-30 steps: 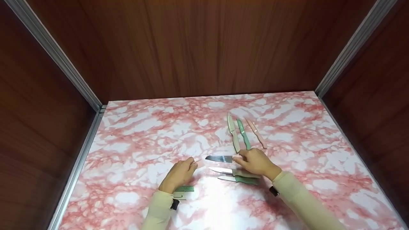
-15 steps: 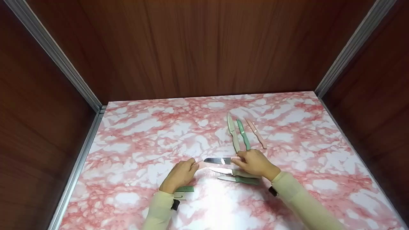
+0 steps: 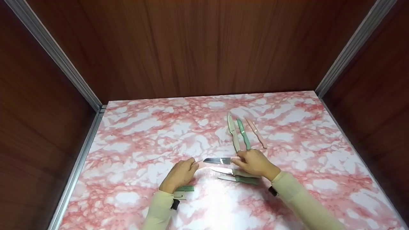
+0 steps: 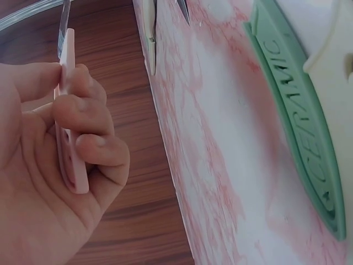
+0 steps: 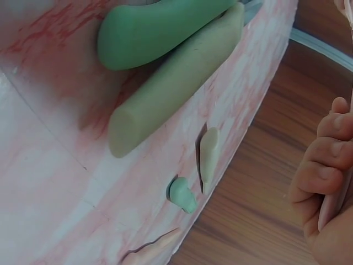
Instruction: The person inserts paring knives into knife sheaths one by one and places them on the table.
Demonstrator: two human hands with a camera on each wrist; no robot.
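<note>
Mid-sheathing: right hand [image 3: 255,163] grips the knife [image 3: 219,160] by its handle, blade tip aimed at the pink sheath [image 4: 69,116] pinched in left hand [image 3: 179,175], a small gap between; next move needs tip lined up with sheath mouth.

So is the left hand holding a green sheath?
No, the left hand grips a pink sheath; the green sheath lies on the table.

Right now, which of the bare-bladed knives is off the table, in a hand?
The pink-handled knife, farthest from the person of the three bare blades: the right hand holds its handle, blade pointing at the left hand. The beige-handled knife and green-handled knife lie flat.
</note>
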